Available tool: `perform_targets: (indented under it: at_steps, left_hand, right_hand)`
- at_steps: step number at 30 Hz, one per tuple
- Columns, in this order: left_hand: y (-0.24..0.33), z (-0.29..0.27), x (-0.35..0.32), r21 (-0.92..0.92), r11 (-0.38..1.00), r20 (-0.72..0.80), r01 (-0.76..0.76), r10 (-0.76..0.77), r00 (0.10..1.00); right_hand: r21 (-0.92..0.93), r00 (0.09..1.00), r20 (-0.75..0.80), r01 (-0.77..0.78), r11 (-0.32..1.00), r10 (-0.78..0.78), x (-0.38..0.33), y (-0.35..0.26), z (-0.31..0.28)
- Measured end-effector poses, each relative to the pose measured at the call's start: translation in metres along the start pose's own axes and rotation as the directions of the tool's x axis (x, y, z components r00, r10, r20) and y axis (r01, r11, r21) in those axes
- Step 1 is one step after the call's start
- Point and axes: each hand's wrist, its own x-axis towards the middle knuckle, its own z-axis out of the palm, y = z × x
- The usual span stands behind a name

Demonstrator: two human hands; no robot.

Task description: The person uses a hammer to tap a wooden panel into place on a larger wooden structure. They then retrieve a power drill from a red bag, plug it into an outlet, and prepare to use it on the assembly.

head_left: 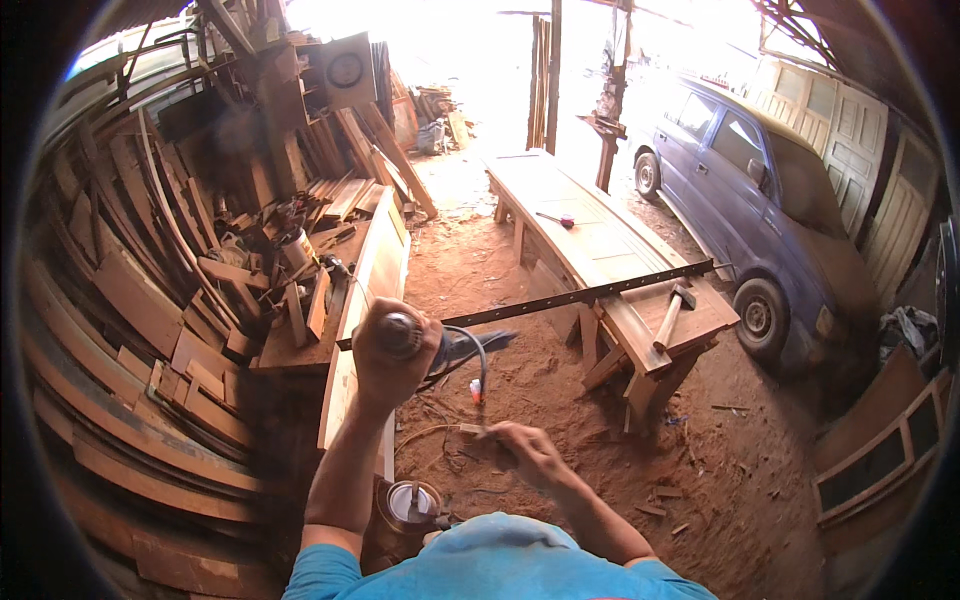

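My left hand (398, 372) is raised and wrapped round a corded power tool (402, 335), whose round grey end faces up. Its exact kind is hidden by the grip. From the tool a dark cord (485, 362) loops down to an orange and white piece (476, 390) hanging over the floor. Lower and to the right, my right hand (532, 452) has its fingers closed on a small pale cord end (470, 428), with a tan cord running left from it. Beyond both hands, a long dark perforated bar (580, 295) spans from the left board to the right workbench.
A wooden panel (570, 190) lies on the workbench, carrying a hammer (675, 318) and a brush with a small pot (566, 220). A long board (372, 270) stands left. Stacked planks (130, 290) line the left wall. A blue car (735, 190) stands right; a bucket (408, 502) is near me.
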Motion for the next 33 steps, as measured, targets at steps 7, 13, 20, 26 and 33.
perform_targets:
  at_steps: [7,13,20,26,33]
  left_hand:
    - [-0.019,-0.037,0.018,-0.661,0.466,0.490,0.588,-0.325,0.809]
    - [-0.018,0.000,0.020,-0.901,0.277,0.095,0.334,-0.625,0.774]
    - [-0.059,-0.015,0.022,-0.218,0.974,-0.296,0.063,-0.128,0.947]
    - [-0.069,-0.034,0.033,0.064,0.978,0.326,0.198,-0.208,0.922]
    - [-0.093,-0.022,0.002,-0.768,0.305,0.246,0.563,-0.671,0.700]
  right_hand:
    - [-0.733,0.726,-0.419,0.083,0.675,-0.545,0.094,-0.046,-0.081]
    - [-0.691,0.851,0.016,0.389,0.609,-0.525,0.119,0.030,-0.039]
    - [0.509,0.964,-0.037,-0.210,0.834,0.265,0.071,-0.016,0.027]
    - [-0.844,0.840,-0.213,0.100,0.528,-0.499,0.100,-0.075,-0.045]
    - [-0.408,0.891,0.032,0.426,0.808,-0.454,0.166,0.016,-0.044]
